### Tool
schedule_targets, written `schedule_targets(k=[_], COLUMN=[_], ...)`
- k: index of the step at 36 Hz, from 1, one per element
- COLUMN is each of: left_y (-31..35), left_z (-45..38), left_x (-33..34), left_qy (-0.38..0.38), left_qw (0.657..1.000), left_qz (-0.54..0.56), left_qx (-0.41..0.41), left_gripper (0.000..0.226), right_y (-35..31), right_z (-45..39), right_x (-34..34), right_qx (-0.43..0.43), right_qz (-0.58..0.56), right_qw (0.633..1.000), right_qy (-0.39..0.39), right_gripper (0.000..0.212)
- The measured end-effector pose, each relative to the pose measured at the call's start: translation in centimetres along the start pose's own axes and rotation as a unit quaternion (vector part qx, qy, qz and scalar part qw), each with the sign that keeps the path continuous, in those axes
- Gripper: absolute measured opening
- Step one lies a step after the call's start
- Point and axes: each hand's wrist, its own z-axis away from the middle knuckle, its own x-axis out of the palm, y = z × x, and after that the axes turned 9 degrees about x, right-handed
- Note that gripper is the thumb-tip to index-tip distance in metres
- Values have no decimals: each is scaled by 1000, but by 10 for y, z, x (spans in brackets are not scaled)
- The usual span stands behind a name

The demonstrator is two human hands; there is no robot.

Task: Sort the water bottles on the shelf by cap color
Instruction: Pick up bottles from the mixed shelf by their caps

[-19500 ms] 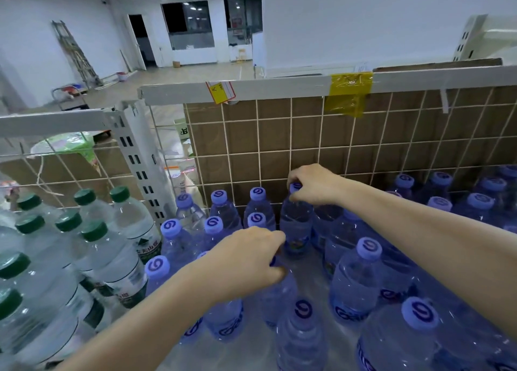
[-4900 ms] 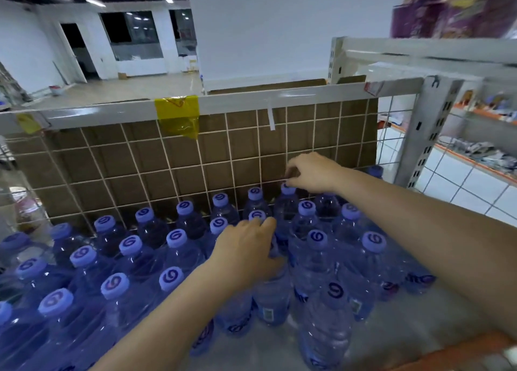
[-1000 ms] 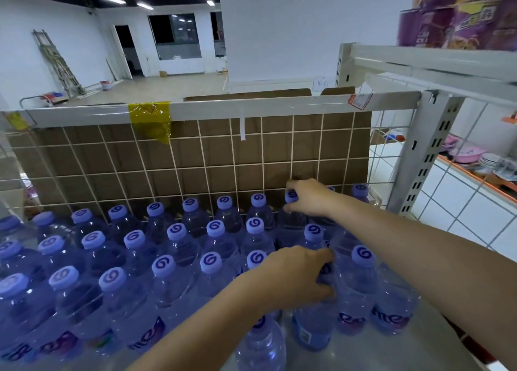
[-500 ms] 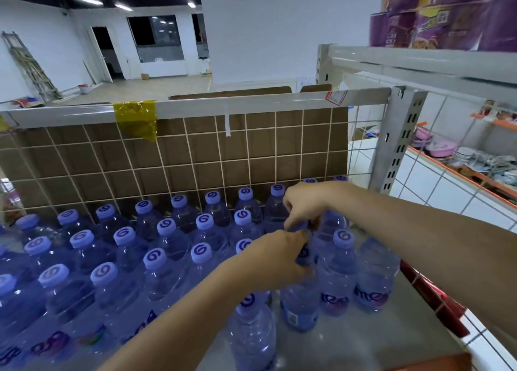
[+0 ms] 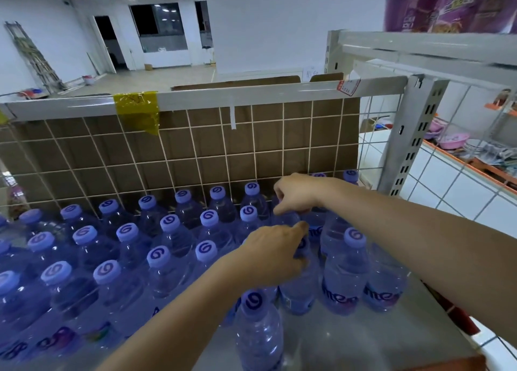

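At centre right of the frame, the right hand (image 5: 296, 191) pinches the top of a purple-tinted bottle (image 5: 288, 219) in the back rows, fingers curled down onto it. Just below, the left hand (image 5: 275, 256) wraps its fingers round the neck of a neighbouring bottle (image 5: 299, 292). Purple-capped water bottles (image 5: 156, 259) fill the shelf (image 5: 363, 351) across the lower left, against the wire grid (image 5: 195, 152).

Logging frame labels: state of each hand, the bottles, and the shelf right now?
left hand: fingers curled round a bottle top in the front rows
right hand: pinches a bottle top near the back
purple-capped bottles: upright, capped, packed in rows
front bottle: upright, capped, alone ahead of the rows
shelf: bare at front right
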Motion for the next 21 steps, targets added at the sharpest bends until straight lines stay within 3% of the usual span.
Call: schedule_targets(k=[4, 11, 17, 21], left_y=[-6, -7, -8, -5], left_z=[-1, -6, -10, -9], left_x=[-6, -6, -5, -5], left_qy=[-9, -25, -37, -36], left_qw=[1000, 997, 997, 999], left_qz=[23, 76, 61, 40], left_qx=[-1, -8, -3, 7], left_gripper=[28, 30, 36, 32], right_y=[7, 8, 17, 26], right_z=[1, 3, 15, 26], right_x=[2, 8, -1, -9], right_qx=[0, -4, 6, 21], right_qz=[-23, -21, -13, -36], right_qw=[999, 1000, 1000, 998], right_qy=[-29, -5, -4, 42], right_gripper=[21, 29, 59, 47])
